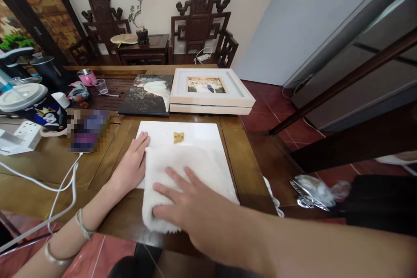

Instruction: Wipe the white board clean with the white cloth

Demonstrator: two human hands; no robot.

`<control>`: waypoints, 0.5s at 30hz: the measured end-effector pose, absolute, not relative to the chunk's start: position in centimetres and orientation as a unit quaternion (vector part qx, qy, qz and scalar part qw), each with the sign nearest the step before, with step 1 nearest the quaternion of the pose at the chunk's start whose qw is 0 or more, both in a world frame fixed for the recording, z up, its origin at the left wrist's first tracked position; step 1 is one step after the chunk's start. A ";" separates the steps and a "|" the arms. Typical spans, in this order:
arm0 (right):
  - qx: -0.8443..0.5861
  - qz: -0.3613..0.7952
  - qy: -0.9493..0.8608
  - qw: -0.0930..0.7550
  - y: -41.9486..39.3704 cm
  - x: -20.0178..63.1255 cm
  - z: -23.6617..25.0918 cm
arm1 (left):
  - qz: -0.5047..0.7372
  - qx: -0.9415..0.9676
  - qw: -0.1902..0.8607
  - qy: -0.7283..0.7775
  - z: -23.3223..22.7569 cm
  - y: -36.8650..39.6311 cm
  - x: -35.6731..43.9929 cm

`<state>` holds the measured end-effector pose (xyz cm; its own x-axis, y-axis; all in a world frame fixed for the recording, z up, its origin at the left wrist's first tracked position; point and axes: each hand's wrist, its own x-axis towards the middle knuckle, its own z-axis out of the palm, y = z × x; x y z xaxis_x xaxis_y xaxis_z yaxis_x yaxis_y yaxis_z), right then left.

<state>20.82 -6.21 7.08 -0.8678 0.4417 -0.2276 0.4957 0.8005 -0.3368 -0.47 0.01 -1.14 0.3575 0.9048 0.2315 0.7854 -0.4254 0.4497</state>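
Cloth point(182, 173) covers the near part of the white panel point(182, 132) — right hand point(192, 213) flat, fingers spread, pressing it down; left hand point(132, 165) braces the panel's left edge, apparently steadying it.

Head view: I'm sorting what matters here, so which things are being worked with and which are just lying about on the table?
In hand:
white cloth, pressed flat by the right hand
white board under it, steadied at its edge by the left hand

Lying about:
framed photo
dark photo print
pink cup
clear cup
white cables
power strip
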 end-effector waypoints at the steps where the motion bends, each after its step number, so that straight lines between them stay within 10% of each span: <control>1: 0.253 -0.185 0.947 0.069 -5.2 20.9 7.1 | 0.227 0.811 0.133 0.522 -1.2 0.0 -0.5; 15: 0.287 0.027 0.957 -0.029 0.4 16.4 3.8 | 0.445 0.622 0.253 0.592 -0.1 0.5 -0.6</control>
<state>16.38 0.36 3.76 -0.8336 0.5477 0.0716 0.5508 0.8339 0.0346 -0.60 0.52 -0.09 -0.0971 0.9624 0.2535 0.5114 -0.1703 0.8423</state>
